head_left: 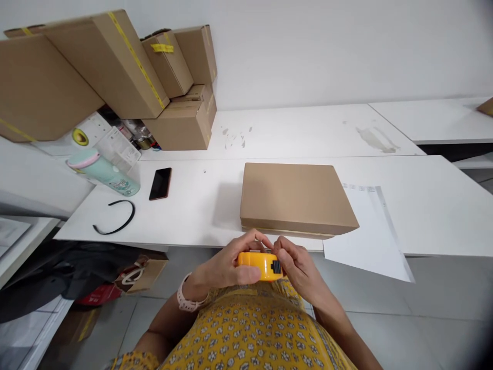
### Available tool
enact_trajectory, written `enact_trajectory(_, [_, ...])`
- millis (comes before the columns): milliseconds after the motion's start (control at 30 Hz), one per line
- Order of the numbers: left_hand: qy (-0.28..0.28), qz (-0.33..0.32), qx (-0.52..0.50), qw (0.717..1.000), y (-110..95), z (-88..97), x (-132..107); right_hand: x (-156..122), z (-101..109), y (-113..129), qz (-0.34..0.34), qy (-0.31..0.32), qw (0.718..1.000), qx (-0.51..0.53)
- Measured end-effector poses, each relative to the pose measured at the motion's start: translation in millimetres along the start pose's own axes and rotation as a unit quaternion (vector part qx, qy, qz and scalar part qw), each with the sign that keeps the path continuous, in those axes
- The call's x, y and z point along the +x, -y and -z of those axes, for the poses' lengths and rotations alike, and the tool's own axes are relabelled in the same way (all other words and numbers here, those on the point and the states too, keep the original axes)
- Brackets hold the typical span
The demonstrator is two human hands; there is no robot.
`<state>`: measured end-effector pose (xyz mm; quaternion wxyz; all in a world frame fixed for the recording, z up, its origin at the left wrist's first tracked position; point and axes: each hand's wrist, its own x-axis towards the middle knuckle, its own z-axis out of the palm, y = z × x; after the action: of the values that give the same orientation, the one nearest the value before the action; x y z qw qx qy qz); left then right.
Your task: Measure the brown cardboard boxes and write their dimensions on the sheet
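A yellow tape measure (256, 264) with a black lock button is in front of my body, just off the table's front edge. My left hand (234, 259) wraps round its case, thumb along the near side. At the button end, my right hand (298, 264) has its thumb and fingers pinched together against the tape measure; the tip of that pinch is partly hidden. Just beyond both hands, a closed brown cardboard box (295, 198) lies flat on the white table (192, 216). Under the box's right side sticks out a white paper sheet (372, 234), hanging over the edge.
On the table's left are a phone (160, 184), a black headband (122, 222) and a mint green bottle (110, 174) lying on its side. Cardboard boxes (181, 121) are stacked at the back left against the wall. Below left, a dark chair-like shape and an open carton (148, 275) stand near the floor.
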<state>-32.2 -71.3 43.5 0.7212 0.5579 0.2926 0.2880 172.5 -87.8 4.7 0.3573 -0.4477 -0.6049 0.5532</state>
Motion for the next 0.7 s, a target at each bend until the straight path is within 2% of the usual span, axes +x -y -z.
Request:
enact_trajectory(67, [0.008, 0.003, 0.014, 1.0, 1, 0.9, 2, -1, 6, 1, 0.0, 0.011, 1.0, -0.026])
enact_trajectory(133, [0.015, 0.005, 0.018, 1.0, 1, 4.6, 3, -2, 16, 1, -0.007, 0.048, 0.999, -0.008])
enact_trajectory(200, [0.015, 0.001, 0.015, 1.0, -4, 10.6, 4, -2, 32, 4, -0.009, 0.07, 0.997, 0.029])
enact_trajectory(233, [0.0, -0.003, 0.02, 1.0, -8, 15.3, 5, 0, 44, 6, -0.007, 0.056, 0.997, 0.048])
enact_trajectory(300, [-0.059, -0.022, 0.045, 0.997, -18, 30.5, 10, 8, 76, 9, 0.009, -0.038, 0.996, 0.08])
enact_trajectory(367, [-0.138, -0.047, 0.074, 0.986, -28, 54.0, 18, 22, 116, 12, 0.03, -0.189, 0.976, 0.104])
enact_trajectory(467, [-0.228, -0.081, 0.086, 0.966, -40, 97.2, 31, 46, 174, 8, 0.038, -0.305, 0.945, 0.108])
enact_trajectory(567, [-0.252, -0.075, 0.1, 0.96, -41, 132.9, 41, 66, 205, -7, 0.006, -0.325, 0.942, 0.079])
enact_trajectory(700, [-0.239, -0.048, 0.103, 0.964, -35, 153.8, 51, 75, 208, -28, -0.02, -0.317, 0.948, 0.01])
